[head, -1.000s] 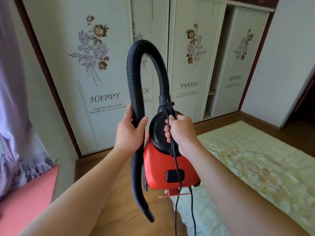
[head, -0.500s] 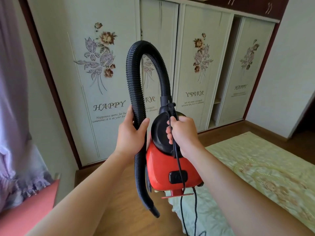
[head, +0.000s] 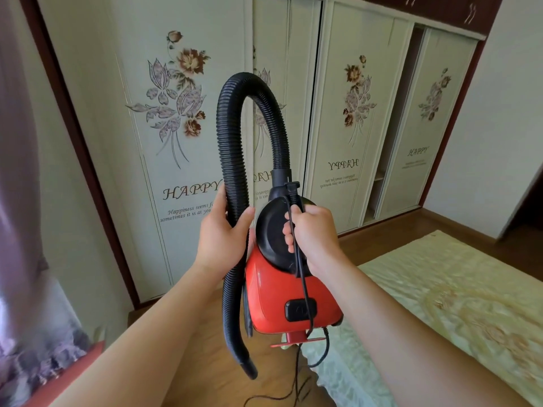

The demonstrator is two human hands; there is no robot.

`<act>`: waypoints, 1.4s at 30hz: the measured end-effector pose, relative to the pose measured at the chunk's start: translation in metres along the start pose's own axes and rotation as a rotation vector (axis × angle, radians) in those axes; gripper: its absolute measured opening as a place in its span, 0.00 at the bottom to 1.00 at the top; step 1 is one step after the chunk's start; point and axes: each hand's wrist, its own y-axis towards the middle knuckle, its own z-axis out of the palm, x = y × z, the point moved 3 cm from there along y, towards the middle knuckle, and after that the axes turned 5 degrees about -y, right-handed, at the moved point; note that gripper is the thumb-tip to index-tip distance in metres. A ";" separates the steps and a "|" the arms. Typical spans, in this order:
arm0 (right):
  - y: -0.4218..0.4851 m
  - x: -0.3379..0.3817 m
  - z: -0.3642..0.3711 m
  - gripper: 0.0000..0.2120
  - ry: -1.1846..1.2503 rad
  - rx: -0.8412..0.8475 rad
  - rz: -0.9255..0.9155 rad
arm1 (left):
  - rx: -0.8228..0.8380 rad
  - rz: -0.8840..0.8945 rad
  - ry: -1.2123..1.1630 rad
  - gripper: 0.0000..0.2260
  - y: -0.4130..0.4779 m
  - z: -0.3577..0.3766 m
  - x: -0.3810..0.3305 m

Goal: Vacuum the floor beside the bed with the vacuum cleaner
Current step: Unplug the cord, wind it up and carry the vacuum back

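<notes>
Red vacuum cleaner (head: pixel 282 292) upright; right hand (head: pixel 313 233) grip closed on it, left hand (head: pixel 221 236) on hose (head: pixel 232 171).

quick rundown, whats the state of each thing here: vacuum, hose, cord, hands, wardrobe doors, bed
vacuum: held up off the floor, upright
hose: arched over, nozzle end hanging free, pointing down
cord: loose, trailing to the floor
left hand: closed around the hose
right hand: closed on the vacuum's handle
wardrobe: right-hand door slid partly open, a gap with shelves showing
bed: covered with a spread
</notes>
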 end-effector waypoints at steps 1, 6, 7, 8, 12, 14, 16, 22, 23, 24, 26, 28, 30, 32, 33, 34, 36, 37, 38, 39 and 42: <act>0.004 0.000 0.006 0.13 -0.003 0.004 0.000 | -0.001 -0.004 -0.004 0.17 0.004 -0.003 0.005; 0.031 -0.004 0.033 0.12 0.003 0.024 0.034 | -0.013 -0.020 0.001 0.18 0.024 -0.013 0.030; 0.039 -0.005 0.038 0.12 0.001 0.026 0.045 | -0.013 -0.033 0.009 0.19 0.030 -0.014 0.036; 0.046 -0.007 0.043 0.12 0.000 0.027 0.053 | -0.013 -0.049 0.016 0.19 0.035 -0.014 0.042; 0.083 -0.020 0.059 0.11 0.018 0.047 0.070 | -0.021 -0.083 0.035 0.20 0.059 -0.011 0.069; 0.106 -0.028 0.065 0.11 0.027 0.058 0.084 | -0.021 -0.088 0.046 0.19 0.072 -0.005 0.084; 0.133 -0.038 0.070 0.11 0.039 0.067 0.105 | -0.013 -0.103 0.058 0.19 0.089 0.003 0.103; 0.226 -0.071 0.072 0.12 0.067 0.078 0.176 | 0.010 -0.145 0.080 0.16 0.147 0.046 0.164; 0.243 -0.074 0.070 0.12 0.068 0.083 0.185 | 0.012 -0.155 0.081 0.16 0.157 0.055 0.173; 0.258 -0.076 0.069 0.12 0.068 0.091 0.196 | 0.010 -0.167 0.081 0.16 0.167 0.062 0.182; 0.290 -0.080 0.065 0.12 0.064 0.102 0.211 | 0.002 -0.185 0.067 0.15 0.187 0.078 0.200; 0.319 -0.079 0.063 0.12 0.063 0.106 0.212 | -0.008 -0.184 0.054 0.14 0.206 0.091 0.213; 0.348 -0.079 0.062 0.12 0.055 0.104 0.202 | -0.014 -0.186 0.042 0.14 0.226 0.105 0.227; 0.373 -0.078 0.063 0.12 0.039 0.097 0.190 | -0.015 -0.196 0.024 0.15 0.244 0.115 0.239; 0.385 -0.078 0.064 0.12 0.031 0.091 0.185 | -0.013 -0.201 0.016 0.15 0.254 0.118 0.245; 0.396 -0.078 0.066 0.12 0.027 0.083 0.181 | -0.011 -0.201 0.012 0.15 0.264 0.122 0.252; 0.419 -0.078 0.071 0.12 0.010 0.066 0.172 | -0.006 -0.188 0.022 0.14 0.284 0.128 0.268; 0.429 -0.079 0.074 0.12 -0.004 0.056 0.165 | -0.001 -0.183 0.024 0.14 0.294 0.131 0.276; 0.440 -0.080 0.077 0.13 -0.016 0.045 0.158 | 0.005 -0.183 0.020 0.13 0.305 0.133 0.286; 0.450 -0.081 0.080 0.13 -0.026 0.032 0.152 | 0.013 -0.183 0.016 0.14 0.316 0.136 0.296; 0.481 -0.085 0.092 0.13 -0.025 -0.021 0.154 | 0.055 -0.155 -0.003 0.17 0.352 0.142 0.323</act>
